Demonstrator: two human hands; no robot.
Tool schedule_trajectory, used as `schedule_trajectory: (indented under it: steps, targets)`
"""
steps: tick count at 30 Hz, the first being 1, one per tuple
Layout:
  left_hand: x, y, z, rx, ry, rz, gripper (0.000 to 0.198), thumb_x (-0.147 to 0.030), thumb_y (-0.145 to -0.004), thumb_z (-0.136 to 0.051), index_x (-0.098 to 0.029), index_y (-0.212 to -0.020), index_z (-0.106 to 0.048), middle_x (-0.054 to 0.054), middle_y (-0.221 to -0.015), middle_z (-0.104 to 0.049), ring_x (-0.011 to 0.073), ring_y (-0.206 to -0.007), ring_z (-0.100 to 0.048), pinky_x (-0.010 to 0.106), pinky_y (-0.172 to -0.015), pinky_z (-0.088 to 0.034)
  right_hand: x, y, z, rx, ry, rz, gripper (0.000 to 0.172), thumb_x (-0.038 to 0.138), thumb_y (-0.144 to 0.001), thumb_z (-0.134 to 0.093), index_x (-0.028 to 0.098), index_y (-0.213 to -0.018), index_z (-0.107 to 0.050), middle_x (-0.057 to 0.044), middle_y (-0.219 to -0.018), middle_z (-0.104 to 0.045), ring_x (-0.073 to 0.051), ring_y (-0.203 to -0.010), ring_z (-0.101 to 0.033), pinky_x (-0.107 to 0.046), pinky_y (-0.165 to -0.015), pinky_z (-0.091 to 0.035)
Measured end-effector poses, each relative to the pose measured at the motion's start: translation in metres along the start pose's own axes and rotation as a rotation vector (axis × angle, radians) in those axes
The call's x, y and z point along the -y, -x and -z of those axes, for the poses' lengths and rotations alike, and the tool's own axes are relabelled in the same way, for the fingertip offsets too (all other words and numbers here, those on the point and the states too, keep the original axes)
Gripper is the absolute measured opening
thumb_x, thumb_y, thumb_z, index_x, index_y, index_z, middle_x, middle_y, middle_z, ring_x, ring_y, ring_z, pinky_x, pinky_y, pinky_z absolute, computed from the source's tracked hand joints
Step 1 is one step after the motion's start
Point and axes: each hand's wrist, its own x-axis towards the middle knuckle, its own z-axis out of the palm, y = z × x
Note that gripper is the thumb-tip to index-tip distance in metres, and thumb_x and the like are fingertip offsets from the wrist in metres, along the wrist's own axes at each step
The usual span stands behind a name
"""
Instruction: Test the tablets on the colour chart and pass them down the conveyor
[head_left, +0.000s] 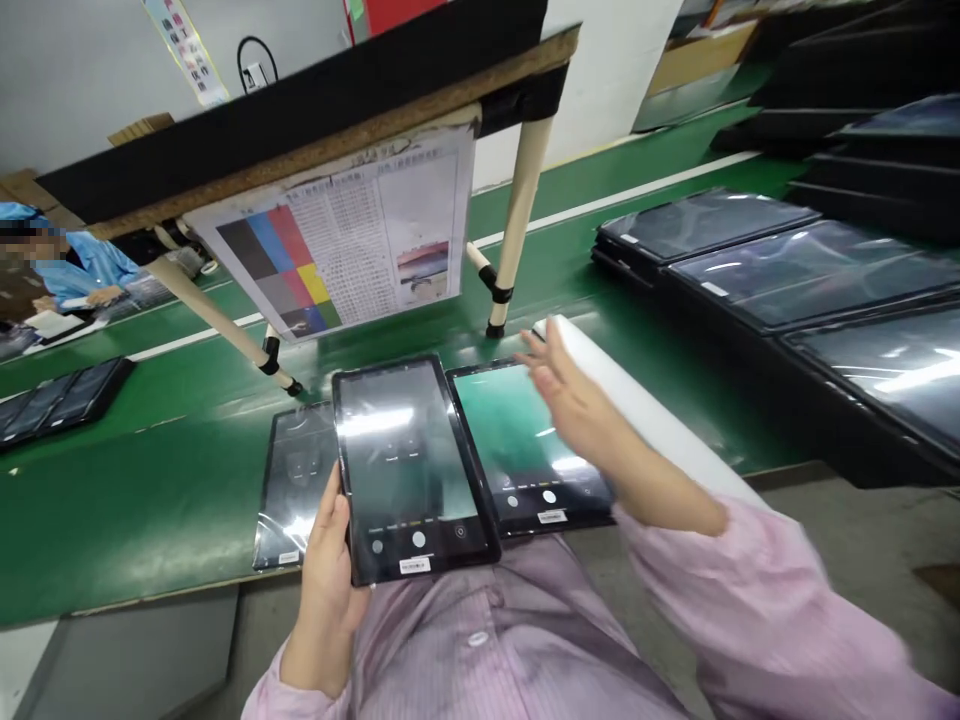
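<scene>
My left hand grips the lower left edge of a black tablet, its camera screen lit and a small barcode label at the bottom. The tablet is raised and tilted toward me. To its right, a second tablet lies on the green bench with a greenish camera picture. Above that one hovers my right hand, fingers stretched out and slightly blurred, holding nothing. A third tablet, its screen dark, lies at the left, partly covered by the held one.
A shelf stand with a printed colour chart stands ahead. Black trays of tablets fill the right; another tray lies far left. A white strip runs beside my right arm. Another person sits at far left.
</scene>
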Motion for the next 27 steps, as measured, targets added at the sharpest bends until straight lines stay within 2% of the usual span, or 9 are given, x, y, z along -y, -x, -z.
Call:
schedule_trajectory:
  steps: [3,6,10,11,13,15,19,23,27]
  targets:
    - [0.007,-0.016,0.004,-0.019,-0.065,0.106,0.049,-0.032,-0.088,-0.072,-0.035,-0.136,-0.061,0.003,-0.131,-0.069,0.0163,-0.109,-0.070,0.030,-0.100,-0.053,-0.048,0.008,0.043,-0.095,0.304,-0.282,0.083,0.077,-0.086,-0.049,0.020,-0.146,-0.052,-0.012,-0.156,-0.041,-0.034,-0.148,-0.032,-0.055,-0.126,-0.016]
    - [0.008,-0.024,0.008,-0.077,-0.229,0.078,0.046,-0.034,-0.092,-0.065,-0.032,-0.137,-0.060,0.005,-0.140,-0.063,0.0200,-0.123,-0.063,0.038,-0.109,-0.046,-0.079,0.026,0.066,-0.059,0.311,-0.380,0.074,0.078,-0.081,-0.053,0.019,-0.124,-0.070,-0.015,-0.145,-0.054,-0.038,-0.141,-0.042,-0.059,-0.124,-0.021]
    - [-0.001,-0.015,-0.007,-0.071,-0.724,-0.532,0.051,-0.038,-0.093,-0.062,-0.031,-0.143,-0.055,0.005,-0.155,-0.048,0.0258,-0.145,-0.039,0.044,-0.124,-0.022,-0.091,0.047,0.067,-0.068,0.214,-0.401,0.062,0.071,-0.085,-0.053,0.025,-0.124,-0.069,-0.008,-0.150,-0.049,-0.032,-0.145,-0.039,-0.054,-0.125,-0.020]
    - [0.000,-0.012,-0.017,0.016,-0.854,-0.660,0.048,-0.036,-0.092,-0.062,-0.031,-0.140,-0.058,0.005,-0.153,-0.050,0.0275,-0.146,-0.038,0.046,-0.124,-0.019,-0.093,0.049,0.066,-0.089,0.174,-0.406,0.057,0.067,-0.087,-0.054,0.027,-0.124,-0.069,-0.006,-0.152,-0.048,-0.031,-0.146,-0.037,-0.053,-0.125,-0.019]
    - [0.008,-0.009,-0.044,0.295,-1.096,-0.741,0.042,-0.028,-0.093,-0.057,-0.030,-0.134,-0.064,0.009,-0.140,-0.062,0.0319,-0.142,-0.043,0.053,-0.123,-0.018,-0.096,0.050,0.061,-0.141,0.034,-0.430,0.048,0.061,-0.087,-0.059,0.031,-0.123,-0.070,-0.003,-0.153,-0.047,-0.030,-0.148,-0.033,-0.052,-0.126,-0.016]
    - [0.024,-0.009,-0.074,0.557,-1.294,-0.678,0.047,-0.020,-0.093,-0.048,-0.024,-0.139,-0.060,0.014,-0.131,-0.067,0.0358,-0.139,-0.046,0.060,-0.120,-0.019,-0.103,0.049,0.056,-0.171,-0.134,-0.462,0.044,0.058,-0.086,-0.063,0.035,-0.122,-0.070,-0.001,-0.153,-0.046,-0.029,-0.148,-0.033,-0.048,-0.125,-0.018]
    - [0.051,-0.016,-0.119,0.651,-1.545,-0.573,0.062,-0.013,-0.089,-0.038,0.000,-0.150,-0.040,0.032,-0.140,-0.055,0.0427,-0.147,-0.032,0.068,-0.115,-0.018,-0.117,0.046,0.046,-0.177,-0.334,-0.510,0.045,0.062,-0.084,-0.063,0.041,-0.123,-0.070,-0.002,-0.154,-0.046,-0.029,-0.142,-0.043,-0.041,-0.116,-0.038]
    - [0.050,-0.014,-0.136,0.796,-1.687,-0.403,0.071,-0.027,-0.091,-0.039,0.012,-0.150,-0.028,0.042,-0.140,-0.048,0.0474,-0.149,-0.023,0.072,-0.112,-0.017,-0.109,0.044,0.041,-0.155,-0.431,-0.567,0.037,0.060,-0.080,-0.067,0.045,-0.113,-0.073,-0.002,-0.148,-0.052,-0.028,-0.139,-0.045,-0.035,-0.105,-0.048]
    - [0.040,-0.014,-0.139,0.811,-1.583,-0.305,0.078,-0.041,-0.093,-0.038,0.007,-0.154,-0.022,0.040,-0.144,-0.046,0.0472,-0.150,-0.021,0.070,-0.113,-0.018,-0.076,0.039,0.043,-0.111,-0.389,-0.769,0.050,0.064,-0.071,-0.070,0.047,-0.119,-0.070,-0.010,-0.139,-0.060,-0.035,-0.133,-0.051,-0.042,-0.092,-0.056]
